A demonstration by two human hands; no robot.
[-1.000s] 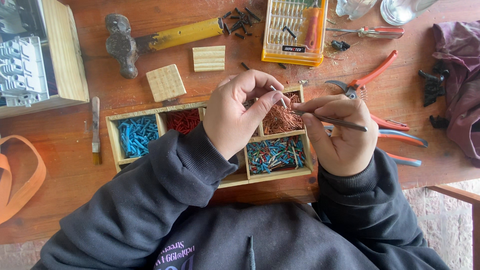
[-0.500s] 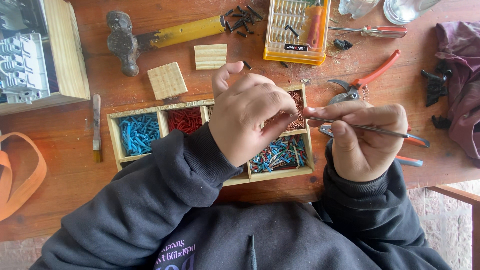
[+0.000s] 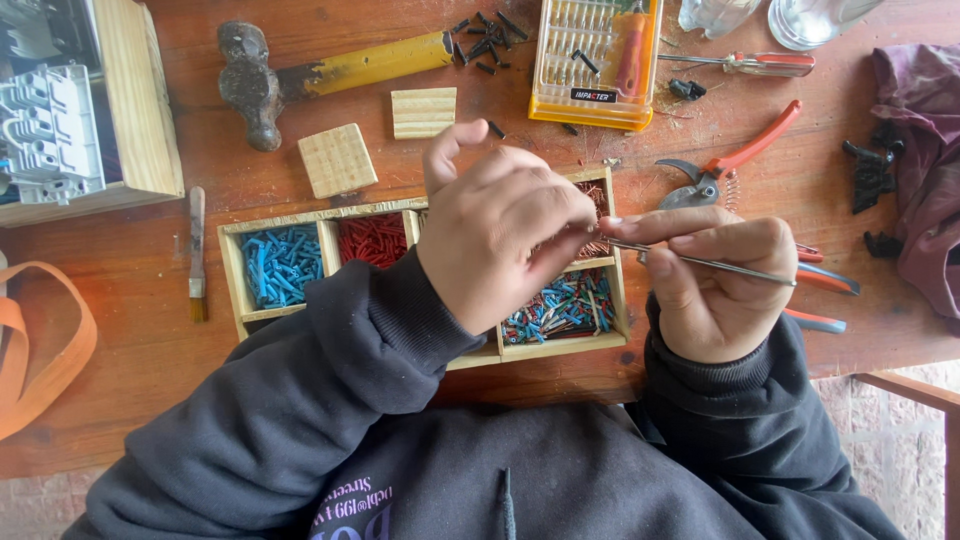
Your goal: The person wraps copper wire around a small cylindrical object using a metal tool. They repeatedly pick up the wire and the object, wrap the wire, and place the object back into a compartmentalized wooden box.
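Tweezers (image 3: 715,265) in right hand (image 3: 715,290); tip seemingly at left hand (image 3: 505,235)

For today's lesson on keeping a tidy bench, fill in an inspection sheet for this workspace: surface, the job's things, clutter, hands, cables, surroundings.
Surface: reddish wooden table, worn.
Job's things: thin metal rod held level over a wooden compartment tray with blue, red, coppery and mixed small parts.
Clutter: hammer, two wood blocks, yellow bit case, orange-handled pliers, red-handled screwdriver, loose black screws, small brush.
Hands: left hand pinches at the rod's tip; right hand grips the rod.
Cables: nothing seen.
Surroundings: wooden box far left, orange strap, purple cloth.
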